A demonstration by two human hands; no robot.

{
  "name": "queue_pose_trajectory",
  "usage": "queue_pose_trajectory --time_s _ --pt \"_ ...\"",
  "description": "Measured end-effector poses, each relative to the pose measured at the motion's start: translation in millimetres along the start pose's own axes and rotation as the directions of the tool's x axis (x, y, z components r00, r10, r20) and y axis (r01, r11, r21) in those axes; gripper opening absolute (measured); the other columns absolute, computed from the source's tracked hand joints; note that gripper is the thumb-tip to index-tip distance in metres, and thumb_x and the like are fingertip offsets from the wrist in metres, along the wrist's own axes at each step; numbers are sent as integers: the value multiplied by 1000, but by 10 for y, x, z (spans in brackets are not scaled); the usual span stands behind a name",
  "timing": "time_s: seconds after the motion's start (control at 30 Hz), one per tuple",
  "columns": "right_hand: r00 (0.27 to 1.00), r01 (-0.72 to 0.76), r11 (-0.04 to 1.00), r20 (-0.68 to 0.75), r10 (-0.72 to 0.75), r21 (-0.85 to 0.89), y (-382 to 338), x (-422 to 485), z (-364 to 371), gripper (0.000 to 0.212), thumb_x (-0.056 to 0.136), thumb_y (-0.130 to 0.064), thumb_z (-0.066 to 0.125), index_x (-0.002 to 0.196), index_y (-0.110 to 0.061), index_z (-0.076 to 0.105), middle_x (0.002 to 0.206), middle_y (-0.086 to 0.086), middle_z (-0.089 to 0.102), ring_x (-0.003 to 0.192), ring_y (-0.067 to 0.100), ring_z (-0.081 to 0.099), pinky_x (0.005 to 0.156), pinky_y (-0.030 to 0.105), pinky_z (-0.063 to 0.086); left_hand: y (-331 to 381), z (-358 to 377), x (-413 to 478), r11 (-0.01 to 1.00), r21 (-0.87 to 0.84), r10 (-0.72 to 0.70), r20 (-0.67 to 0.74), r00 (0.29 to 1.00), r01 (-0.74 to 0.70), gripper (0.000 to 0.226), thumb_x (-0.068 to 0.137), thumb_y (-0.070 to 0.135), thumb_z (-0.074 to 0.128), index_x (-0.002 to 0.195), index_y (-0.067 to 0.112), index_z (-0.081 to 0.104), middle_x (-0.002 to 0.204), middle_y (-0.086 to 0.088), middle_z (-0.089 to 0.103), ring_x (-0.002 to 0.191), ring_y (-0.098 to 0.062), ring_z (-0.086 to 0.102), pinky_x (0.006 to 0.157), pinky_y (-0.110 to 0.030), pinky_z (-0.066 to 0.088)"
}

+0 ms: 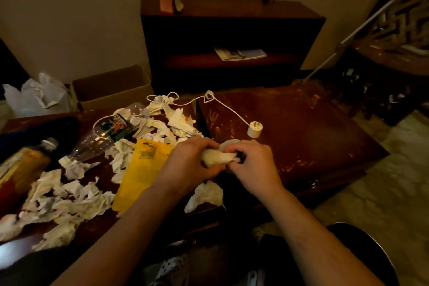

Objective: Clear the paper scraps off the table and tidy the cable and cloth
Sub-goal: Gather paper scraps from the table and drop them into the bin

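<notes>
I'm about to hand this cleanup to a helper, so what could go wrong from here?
1. The white cable trails through the paper scraps; sweeping the scraps away may drag the charger plug along too.
2. The empty clear bottle lies on its side among the scraps and could roll off.
3. Both the left hand and the right hand are busy with one white wad, so nothing steadies the rest.

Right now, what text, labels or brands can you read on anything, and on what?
None readable.
Yellow envelope: printed black label, too small and blurred.
Clear plastic bottle: colourful label, lettering illegible.
Orange carton on the cabinet: no legible text.
Booklet: blurred.
</notes>
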State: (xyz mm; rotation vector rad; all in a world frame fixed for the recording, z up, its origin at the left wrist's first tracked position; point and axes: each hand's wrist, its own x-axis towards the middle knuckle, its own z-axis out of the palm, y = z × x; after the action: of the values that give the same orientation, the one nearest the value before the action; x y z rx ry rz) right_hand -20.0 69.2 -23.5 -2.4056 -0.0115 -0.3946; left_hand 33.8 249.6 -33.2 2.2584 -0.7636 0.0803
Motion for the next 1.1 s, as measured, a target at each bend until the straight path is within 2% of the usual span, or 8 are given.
queue_pose_trajectory --time_s 0.17,0.3,0.4,0.53,0.6,0.73,0.93,1.1 --pt "989 -130 991 -80 127 -22 167 -194 -455 31 71 -4 84 83 -32 78 78 -35 57 88 -9 56 77 0 39 329 351 28 985 -172 -1 -60 998 -9 34 73 28 89 104 25 76 94 17 69 83 2 65 72 -12 54" --pt "952 -286 954 -143 272 -87 515 -503 -925 32 77 0 75 75 -31 71 81 -25 63 85 2 61 75 20 51 800 974 182 978 -194 78 -10 997 -78 29 76 22 87 103 23 76 97 15 69 84 3 64 76 -9 52" --pt "837 -537 837 -188 514 -104 941 -885 -1219 38 83 -3 70 68 -36 60 77 -19 62 77 5 61 64 18 46 1266 1580 278 964 -253 130 155 979 -88 26 81 22 82 105 28 74 99 17 66 86 3 63 80 -16 56" --pt "632 -769 632 -262 729 -95 1460 -1423 -1548 15 86 -14 69 75 -24 66 74 -5 64 75 17 62 55 16 35 1783 2418 262 958 -278 167 329 929 -73 19 83 25 79 99 32 74 93 14 68 83 0 64 79 -30 58" --pt "541 -840 535 -239 806 -96 1556 -1538 -1597 2 85 -16 70 84 -18 71 89 7 70 84 25 65 61 24 48 1871 2641 212 953 -304 125 376 918 -5 14 82 25 78 95 30 74 91 12 70 82 -3 66 78 -36 59" --pt "325 -939 303 -129 937 -161 1968 -1823 -1764 22 85 -24 70 101 -9 69 96 10 66 94 33 64 72 35 55 2177 3297 75 953 -299 120 521 845 49 11 81 30 76 92 31 75 89 8 73 82 -8 69 75 -35 59" --pt "241 -936 253 78 967 -245 2326 -1905 -1745 39 88 -22 70 123 -8 62 119 8 63 118 31 60 77 27 47 2117 3677 5 956 -287 117 579 807 68 29 81 16 80 109 18 76 104 -3 75 94 -14 70 84 -27 55" --pt "175 -935 204 123 977 -290 2240 -1749 -1814 41 95 -14 59 135 -6 54 137 17 55 129 34 52 103 38 47 1884 3635 22 970 -238 113 637 762 54 61 73 46 80 130 30 64 120 2 71 108 -13 68 93 -39 57"
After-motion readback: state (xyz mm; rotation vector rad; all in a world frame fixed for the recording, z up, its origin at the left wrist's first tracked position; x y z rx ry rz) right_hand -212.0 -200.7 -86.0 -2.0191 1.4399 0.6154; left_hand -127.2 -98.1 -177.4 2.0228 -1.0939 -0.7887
